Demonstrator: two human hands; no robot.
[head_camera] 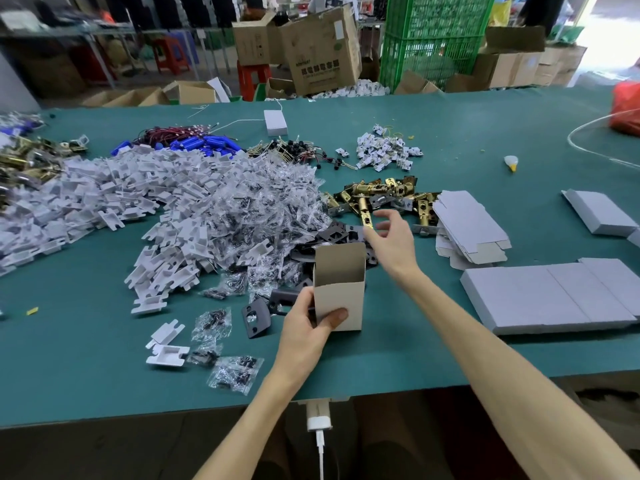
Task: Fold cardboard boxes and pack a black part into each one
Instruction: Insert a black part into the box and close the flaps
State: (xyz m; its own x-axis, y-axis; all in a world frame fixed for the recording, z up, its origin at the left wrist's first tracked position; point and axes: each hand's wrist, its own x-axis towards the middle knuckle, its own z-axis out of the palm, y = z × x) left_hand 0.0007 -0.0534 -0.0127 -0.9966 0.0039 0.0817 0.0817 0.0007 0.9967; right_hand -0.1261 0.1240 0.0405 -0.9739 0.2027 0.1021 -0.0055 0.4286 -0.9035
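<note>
Cardboard box [341, 296], folded and open-topped, pinched upright in left hand [304, 329], apparently empty. Just beyond the grip, right hand [394, 239], fingers loosely spread, holding nothing, above black parts [332, 234]. Right of the grip, closed boxes [540, 299] and flat blanks [467, 223]. Packing and closing apparently yet to do.

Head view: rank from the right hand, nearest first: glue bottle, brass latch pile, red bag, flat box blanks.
From the right hand:
1. brass latch pile, just beyond it.
2. flat box blanks, to its right.
3. glue bottle, farther back right.
4. red bag, far right edge.
</note>
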